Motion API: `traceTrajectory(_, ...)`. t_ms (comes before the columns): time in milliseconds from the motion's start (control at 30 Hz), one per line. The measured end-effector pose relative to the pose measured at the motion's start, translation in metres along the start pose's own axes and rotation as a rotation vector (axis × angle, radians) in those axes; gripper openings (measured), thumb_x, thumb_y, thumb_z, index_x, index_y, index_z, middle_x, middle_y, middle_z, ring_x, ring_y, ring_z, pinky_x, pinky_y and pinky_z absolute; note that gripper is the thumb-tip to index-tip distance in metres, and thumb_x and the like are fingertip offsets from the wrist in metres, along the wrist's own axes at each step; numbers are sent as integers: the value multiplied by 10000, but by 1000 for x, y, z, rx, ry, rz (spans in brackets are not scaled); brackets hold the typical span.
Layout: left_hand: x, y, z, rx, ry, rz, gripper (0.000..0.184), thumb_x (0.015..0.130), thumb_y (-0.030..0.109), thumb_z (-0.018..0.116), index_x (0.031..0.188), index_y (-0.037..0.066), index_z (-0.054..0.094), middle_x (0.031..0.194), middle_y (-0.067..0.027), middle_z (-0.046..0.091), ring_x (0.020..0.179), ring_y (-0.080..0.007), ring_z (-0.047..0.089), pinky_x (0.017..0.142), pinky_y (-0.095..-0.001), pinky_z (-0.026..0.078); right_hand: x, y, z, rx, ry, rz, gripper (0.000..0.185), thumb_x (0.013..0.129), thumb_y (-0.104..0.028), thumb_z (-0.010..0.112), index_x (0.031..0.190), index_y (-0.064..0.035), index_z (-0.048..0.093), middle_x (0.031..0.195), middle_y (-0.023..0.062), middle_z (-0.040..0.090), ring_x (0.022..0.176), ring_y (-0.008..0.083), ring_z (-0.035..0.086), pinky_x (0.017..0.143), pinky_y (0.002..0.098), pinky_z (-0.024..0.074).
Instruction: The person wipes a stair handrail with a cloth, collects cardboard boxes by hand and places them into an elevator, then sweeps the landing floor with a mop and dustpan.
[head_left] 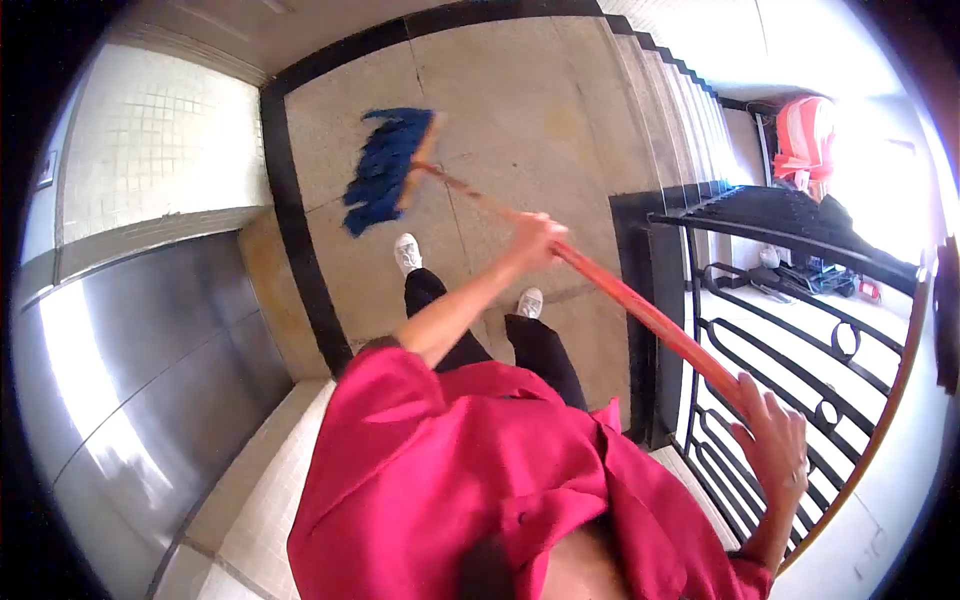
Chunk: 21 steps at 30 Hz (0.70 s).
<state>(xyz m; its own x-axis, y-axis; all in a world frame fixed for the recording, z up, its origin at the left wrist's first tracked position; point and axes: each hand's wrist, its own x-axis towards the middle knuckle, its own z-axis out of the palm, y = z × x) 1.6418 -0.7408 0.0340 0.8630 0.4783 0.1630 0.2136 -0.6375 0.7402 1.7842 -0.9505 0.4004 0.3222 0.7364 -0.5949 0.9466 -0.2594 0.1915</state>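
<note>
A mop (655,318) with a red handle and a head of dark blue strands slants across the view. Its head rests on the beige floor (500,110) at the upper left, ahead of my feet. Partway down the handle, my left hand (535,243) is closed around it. Near the handle's upper end, beside the black railing, my right hand (775,445) grips it with the fingers partly extended along the shaft. The mop head and lower shaft look slightly blurred.
On the right stands a black metal railing (800,340) with a wooden edge. Steps (665,110) run along the upper right. Metal elevator-like doors (170,390) are at left. Beyond the railing are a pinkish-red item (803,140) and assorted objects (815,278).
</note>
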Motion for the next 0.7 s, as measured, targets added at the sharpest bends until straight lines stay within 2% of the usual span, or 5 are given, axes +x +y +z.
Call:
traceTrajectory(167, 37, 94, 136, -51, -225, 84, 181, 495, 247, 626, 541, 141, 487, 576, -51, 521, 636, -261, 525, 560, -412, 392, -79, 35, 16, -16, 5, 121, 334, 669, -67, 585, 984, -87, 474, 569, 87, 540, 448, 224, 539, 403, 293, 408)
traceTrajectory(367, 50, 175, 195, -318, -296, 185, 143, 521, 219, 602, 626, 126, 572, 646, -65, 572, 674, -262, 562, 603, -412, 431, -119, 80, 9, 147, -52, 180, 406, 606, 39, 526, 1008, -19, 511, 674, 184, 546, 594, 321, 540, 522, 370, 416)
traceTrajectory(433, 36, 189, 182, -292, -275, 93, 141, 501, 202, 583, 623, 131, 586, 626, -54, 576, 661, -238, 567, 611, -389, 425, -112, 73, -20, -72, -658, 481, 407, 793, -156, 498, 1186, -175, 395, 1069, 175, 494, 954, 274, 508, 795, 285, 428)
traceTrajectory(500, 15, 187, 173, -297, -209, 52, 136, 492, 199, 580, 611, 133, 580, 627, -54, 576, 651, -237, 567, 608, -377, 417, -155, 133, 27, 663, -251, 370, 334, 809, -163, 461, 1135, -91, 441, 1013, 149, 534, 927, 193, 516, 760, 322, 436)
traceTrajectory(700, -68, 124, 131, -157, -7, -115, 137, 491, 214, 584, 580, 119, 539, 607, -53, 546, 666, -251, 549, 586, -399, 384, -109, 75, 23, -100, -260, -166, 396, 769, -132, 478, 1159, -106, 410, 1033, 107, 525, 785, 240, 544, 687, 347, 431)
